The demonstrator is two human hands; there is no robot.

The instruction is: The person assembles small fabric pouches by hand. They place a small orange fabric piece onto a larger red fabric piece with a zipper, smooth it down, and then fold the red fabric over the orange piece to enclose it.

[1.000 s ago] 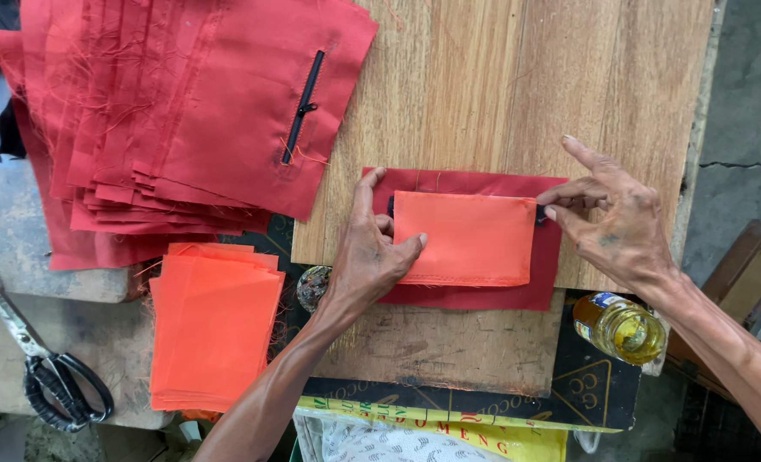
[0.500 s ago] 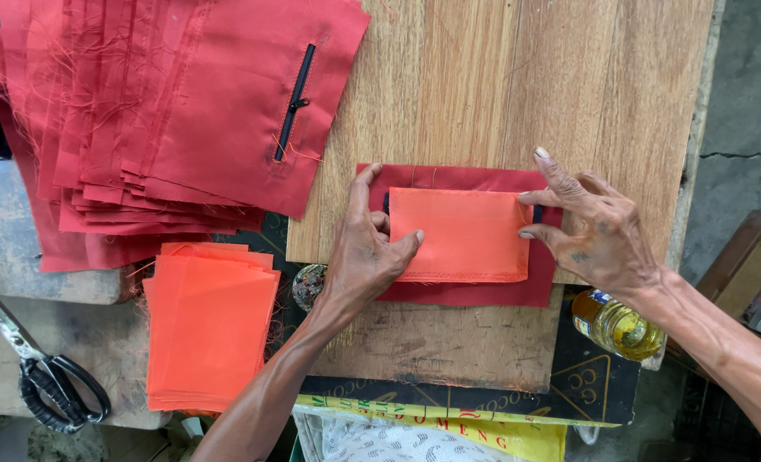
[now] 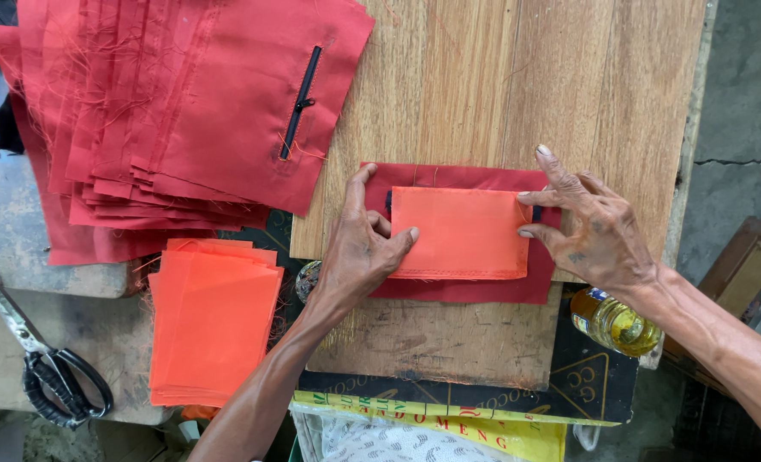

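Since the earlier frames the right hand [image 3: 594, 231] has slid in from the 3 o'clock edge, its fingertips now pressing the orange fabric rectangle [image 3: 462, 233], which has barely shifted. That piece lies flat and squared on the dark red fabric panel [image 3: 462, 291], at the wooden board's [image 3: 517, 85] 6 o'clock edge. By the look of it, placing is done; fixing it down remains. The left hand [image 3: 363, 248] lies open, palm down, at the rectangle's 9 o'clock edge; the right is spread, gripping nothing. Finished zipped red panels [image 3: 184, 111] are stacked at 10 o'clock, spare orange pieces [image 3: 214, 321] at 8, scissors [image 3: 42, 364] beyond.
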